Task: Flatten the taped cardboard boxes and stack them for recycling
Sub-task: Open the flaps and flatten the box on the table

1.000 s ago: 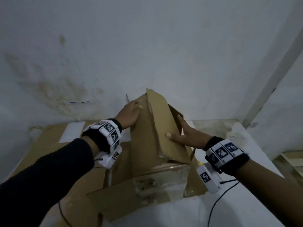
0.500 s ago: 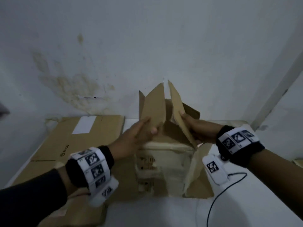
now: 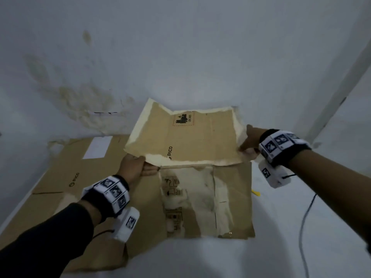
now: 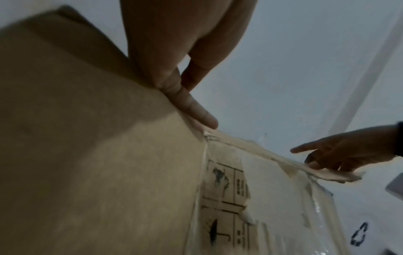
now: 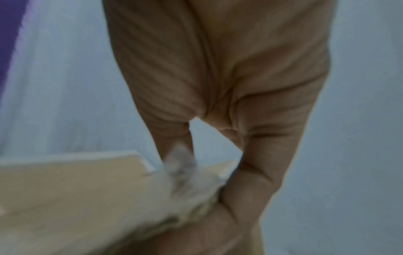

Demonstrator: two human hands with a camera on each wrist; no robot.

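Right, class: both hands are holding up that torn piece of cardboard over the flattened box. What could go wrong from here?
1. The torn cardboard panel has ragged, peeled edges; the right hand pinches a frayed corner, which might rip further.
2. The left hand holds only a thin edge strip, so the panel may sag or slip.
3. A cable trails across the white surface and could snag a wrist.

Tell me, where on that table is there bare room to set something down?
Bare white table runs along the near edge, below the torn box, and right of it, crossed only by a cable. The left side is crowded: flattened cardboard covers it to the wall.
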